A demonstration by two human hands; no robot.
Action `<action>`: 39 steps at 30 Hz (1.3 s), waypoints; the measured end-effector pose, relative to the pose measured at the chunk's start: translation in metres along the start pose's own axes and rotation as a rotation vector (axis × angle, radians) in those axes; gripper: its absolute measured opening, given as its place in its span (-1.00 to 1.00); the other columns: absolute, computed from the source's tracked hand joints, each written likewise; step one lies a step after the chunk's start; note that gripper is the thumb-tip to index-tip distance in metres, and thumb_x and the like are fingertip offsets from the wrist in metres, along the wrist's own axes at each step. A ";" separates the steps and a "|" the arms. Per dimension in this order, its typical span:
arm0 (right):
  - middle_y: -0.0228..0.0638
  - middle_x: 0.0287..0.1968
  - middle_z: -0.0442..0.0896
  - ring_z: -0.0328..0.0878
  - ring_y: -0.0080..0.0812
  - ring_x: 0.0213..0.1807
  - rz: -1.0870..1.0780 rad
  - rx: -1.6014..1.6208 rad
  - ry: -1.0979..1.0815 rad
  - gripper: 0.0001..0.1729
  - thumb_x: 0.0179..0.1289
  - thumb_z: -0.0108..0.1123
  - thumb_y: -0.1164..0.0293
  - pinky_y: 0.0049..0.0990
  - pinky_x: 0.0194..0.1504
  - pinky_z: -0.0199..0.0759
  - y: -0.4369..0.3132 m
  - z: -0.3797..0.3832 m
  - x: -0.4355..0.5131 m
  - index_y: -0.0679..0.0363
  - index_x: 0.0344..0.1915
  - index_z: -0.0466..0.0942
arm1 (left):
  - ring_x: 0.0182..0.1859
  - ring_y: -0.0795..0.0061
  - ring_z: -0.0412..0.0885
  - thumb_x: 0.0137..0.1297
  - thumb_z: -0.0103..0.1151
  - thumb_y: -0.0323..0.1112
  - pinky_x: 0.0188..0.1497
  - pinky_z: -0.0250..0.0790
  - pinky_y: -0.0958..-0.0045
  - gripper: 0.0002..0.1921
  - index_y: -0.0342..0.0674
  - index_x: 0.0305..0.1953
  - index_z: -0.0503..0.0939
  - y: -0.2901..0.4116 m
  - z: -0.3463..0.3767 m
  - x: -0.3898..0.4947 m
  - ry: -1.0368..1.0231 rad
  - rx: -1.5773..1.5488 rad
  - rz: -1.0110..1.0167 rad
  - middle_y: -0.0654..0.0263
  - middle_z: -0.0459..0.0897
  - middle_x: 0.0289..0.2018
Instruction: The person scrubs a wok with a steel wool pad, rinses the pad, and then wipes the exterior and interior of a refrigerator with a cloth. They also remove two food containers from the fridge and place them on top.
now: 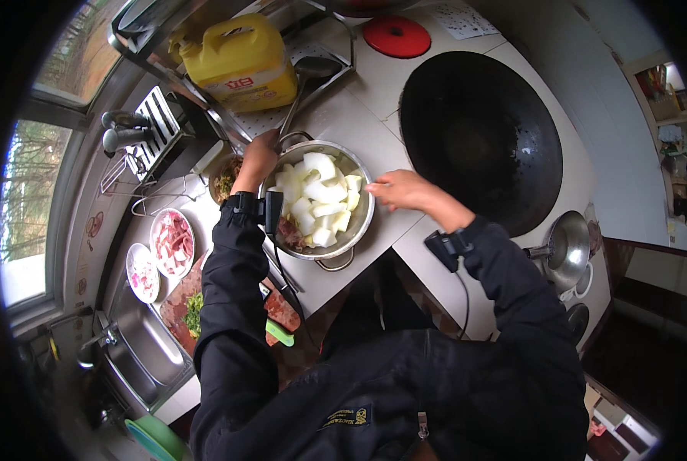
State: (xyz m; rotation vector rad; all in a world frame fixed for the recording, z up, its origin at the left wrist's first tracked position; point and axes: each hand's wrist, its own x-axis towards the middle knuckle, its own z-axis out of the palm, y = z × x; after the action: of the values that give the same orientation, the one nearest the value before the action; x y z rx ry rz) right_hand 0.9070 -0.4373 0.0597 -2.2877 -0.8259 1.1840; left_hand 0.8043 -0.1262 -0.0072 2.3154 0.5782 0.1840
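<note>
A two-handled metal pot (368, 222) stands on the white tiled counter, filled with pale cut chunks of a melon-like vegetable (320, 196) and some meat pieces (290, 233) at its lower left. My left hand (260, 157) is at the pot's upper left rim, closed around the handle of a long metal ladle (317, 67). The ladle's dark head lies toward the rack, and the grip is partly hidden by my fingers. Just off the pot's right rim is my right hand (400, 190), fingers loosely bent and apart, with nothing visible in it.
A large black wok (481, 138) sits at right, beside a red lid (397, 37). A yellow detergent jug (245, 63) stands on the rack. Leftward are a meat bowl (172, 242), a smaller bowl (143, 274), a cutting board (177, 299), a green-handled knife (280, 332) and a sink (147, 340).
</note>
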 end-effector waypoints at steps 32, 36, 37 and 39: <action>-0.17 -0.36 0.66 0.63 -0.40 -0.48 0.024 0.606 0.038 -0.66 0.23 0.10 0.32 -0.35 -0.36 0.49 -0.009 0.062 -0.002 0.37 -0.14 0.55 | -0.39 0.60 0.38 0.25 -0.14 -0.61 -0.34 0.30 0.60 -0.72 -0.37 0.00 0.34 0.167 -0.020 -0.131 -0.133 -1.226 -0.294 0.34 0.43 -0.36; -0.22 -0.48 0.65 0.63 -0.37 -0.51 -0.021 0.418 0.172 -0.55 0.40 -0.05 0.17 -0.42 -0.38 0.51 -0.012 0.050 -0.026 0.38 -0.29 0.54 | -0.27 0.55 0.45 0.31 -0.11 -0.58 -0.16 0.36 0.56 -0.70 -0.39 0.07 0.32 0.201 0.006 -0.153 -0.222 -1.414 -0.133 0.30 0.47 -0.29; -0.24 -0.49 0.64 0.62 -0.41 -0.51 -0.086 0.443 0.258 -0.53 0.42 -0.07 0.14 -0.45 -0.37 0.50 -0.008 0.044 -0.039 0.37 -0.33 0.54 | -0.21 0.53 0.48 0.31 -0.09 -0.57 -0.09 0.37 0.53 -0.68 -0.39 0.09 0.31 0.209 0.011 -0.157 -0.262 -1.477 -0.104 0.30 0.47 -0.27; -0.31 -0.46 0.65 0.61 -0.47 -0.41 -0.318 0.721 0.264 -0.38 0.45 -0.21 -0.04 -0.48 -0.31 0.48 0.005 0.033 -0.077 0.30 -0.35 0.54 | -0.17 0.52 0.48 0.31 -0.07 -0.57 -0.04 0.38 0.50 -0.66 -0.37 0.12 0.31 0.229 0.028 -0.162 -0.257 -1.477 -0.086 0.31 0.47 -0.25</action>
State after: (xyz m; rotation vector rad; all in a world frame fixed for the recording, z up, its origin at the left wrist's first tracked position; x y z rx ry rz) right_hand 0.8456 -0.4891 0.0832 -1.6018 -0.5184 0.8279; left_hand 0.7494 -0.3621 0.1365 0.8543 0.2260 0.1736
